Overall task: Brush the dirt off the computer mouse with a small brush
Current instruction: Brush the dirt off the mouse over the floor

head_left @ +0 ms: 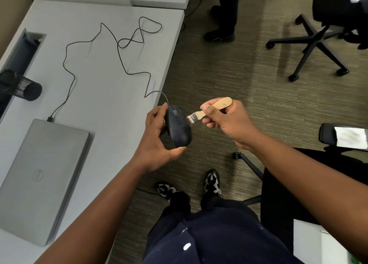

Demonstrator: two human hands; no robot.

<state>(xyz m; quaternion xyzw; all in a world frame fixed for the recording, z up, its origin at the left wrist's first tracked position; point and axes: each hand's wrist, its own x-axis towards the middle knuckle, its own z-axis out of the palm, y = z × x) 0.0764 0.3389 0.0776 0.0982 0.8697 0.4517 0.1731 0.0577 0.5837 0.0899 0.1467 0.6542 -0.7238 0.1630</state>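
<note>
A matt black plastic mouse (178, 127) with a dull, dusty-looking surface. The brush (209, 110) has a pale bare-wood handle and a shiny metal band. At nine o'clock, a smooth matt grey laptop (41, 176) lies on a smooth pale desk (95, 68). The floor is rough, ribbed carpet (229, 74).

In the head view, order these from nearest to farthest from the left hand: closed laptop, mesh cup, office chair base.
From the left hand:
1. Closed laptop, on its left, on the desk.
2. Mesh cup, far left, lying sideways.
3. Office chair base, upper right, on carpet.

Even overhead light, soft shadows, wide-angle bending and blur at edges.
</note>
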